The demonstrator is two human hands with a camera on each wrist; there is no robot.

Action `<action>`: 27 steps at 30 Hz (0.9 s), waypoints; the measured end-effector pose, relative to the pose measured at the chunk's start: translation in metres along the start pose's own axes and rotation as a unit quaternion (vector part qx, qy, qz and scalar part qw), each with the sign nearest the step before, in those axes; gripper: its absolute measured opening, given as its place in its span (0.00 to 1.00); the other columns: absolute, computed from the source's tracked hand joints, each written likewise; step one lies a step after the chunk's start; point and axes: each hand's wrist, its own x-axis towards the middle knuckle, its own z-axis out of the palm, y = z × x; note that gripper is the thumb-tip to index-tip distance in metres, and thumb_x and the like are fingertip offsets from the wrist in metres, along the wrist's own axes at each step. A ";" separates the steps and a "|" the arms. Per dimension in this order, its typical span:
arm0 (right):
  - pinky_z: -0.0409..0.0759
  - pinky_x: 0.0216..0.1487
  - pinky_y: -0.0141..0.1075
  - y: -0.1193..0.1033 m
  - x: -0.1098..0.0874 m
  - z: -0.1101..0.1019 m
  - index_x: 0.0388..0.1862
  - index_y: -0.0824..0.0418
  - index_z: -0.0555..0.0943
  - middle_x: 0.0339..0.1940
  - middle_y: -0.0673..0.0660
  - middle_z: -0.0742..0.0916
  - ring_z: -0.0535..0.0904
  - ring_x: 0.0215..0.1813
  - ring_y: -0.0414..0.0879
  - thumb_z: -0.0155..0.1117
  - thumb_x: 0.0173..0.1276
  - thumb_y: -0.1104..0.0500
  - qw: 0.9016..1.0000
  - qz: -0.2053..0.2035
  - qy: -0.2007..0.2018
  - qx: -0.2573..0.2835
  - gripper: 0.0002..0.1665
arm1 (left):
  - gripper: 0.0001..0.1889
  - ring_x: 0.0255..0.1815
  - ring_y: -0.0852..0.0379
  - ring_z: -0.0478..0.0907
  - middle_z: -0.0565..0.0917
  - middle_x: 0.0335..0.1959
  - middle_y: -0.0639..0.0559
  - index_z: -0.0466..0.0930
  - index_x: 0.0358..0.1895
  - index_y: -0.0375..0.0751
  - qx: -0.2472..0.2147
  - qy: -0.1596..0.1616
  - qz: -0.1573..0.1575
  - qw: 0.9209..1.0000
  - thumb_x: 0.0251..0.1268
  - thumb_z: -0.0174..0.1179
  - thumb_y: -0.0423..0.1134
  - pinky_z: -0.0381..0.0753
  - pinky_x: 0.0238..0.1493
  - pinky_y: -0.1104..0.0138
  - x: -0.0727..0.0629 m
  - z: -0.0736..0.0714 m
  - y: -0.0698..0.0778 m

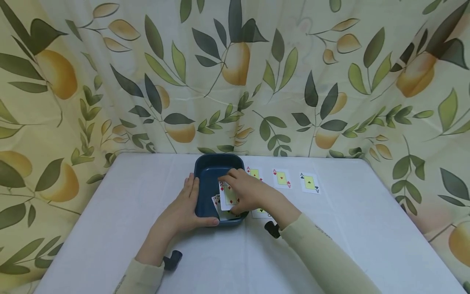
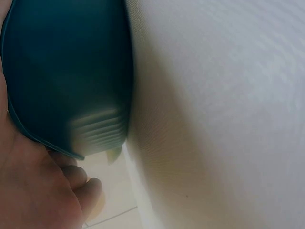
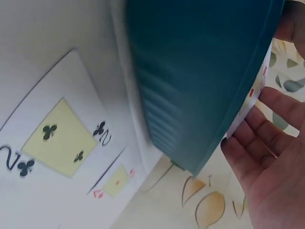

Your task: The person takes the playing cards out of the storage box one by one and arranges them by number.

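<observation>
So the right-hand grip (image 1: 250, 191) is pinching a white, rectangular playing card, the two of diamonds (image 1: 228, 195), fingers at its far end and thumb by the near end. The card's over the dark blue rectangular tray with rounded corners (image 1: 208, 173), above some loose white playing cards (image 1: 222, 210) lying in there. Going by looks, it's super light, thin and springy, probably a bit slick, so I'd hold it lightly by opposite edges; squeeze too hard and it'll likely bow or crease.

The left-hand grip (image 1: 185, 207) isn't clenched on anything: fingers stretched along the tray's left side, thumb at the near rim. Tray looks like stiff plastic, pretty light, so bracing it there seems smart.

Right of the tray, three aces (image 1: 281, 179) and a two of clubs (image 3: 59, 138) lie face up on the white-covered desk (image 1: 330, 232). Flat cards like those probably need an edge lifted first.
</observation>
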 end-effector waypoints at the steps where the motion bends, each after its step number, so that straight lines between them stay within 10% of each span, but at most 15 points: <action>1: 0.75 0.63 0.39 0.001 -0.002 -0.001 0.73 0.53 0.69 0.64 0.51 0.75 0.69 0.60 0.45 0.82 0.46 0.44 1.000 0.002 0.002 0.002 0.55 | 0.75 0.83 0.44 0.35 0.29 0.82 0.45 0.34 0.81 0.39 0.000 0.000 0.000 1.000 0.37 0.66 0.80 0.59 0.74 0.44 0.000 0.000 0.000; 27: 0.78 0.62 0.45 0.027 -0.029 -0.024 0.76 0.49 0.67 0.66 0.52 0.73 0.68 0.62 0.47 0.79 0.47 0.47 0.998 0.064 0.023 0.015 0.55 | 0.76 0.83 0.44 0.34 0.29 0.82 0.45 0.34 0.81 0.40 0.000 0.001 -0.006 1.000 0.37 0.66 0.80 0.58 0.75 0.44 0.001 0.001 0.001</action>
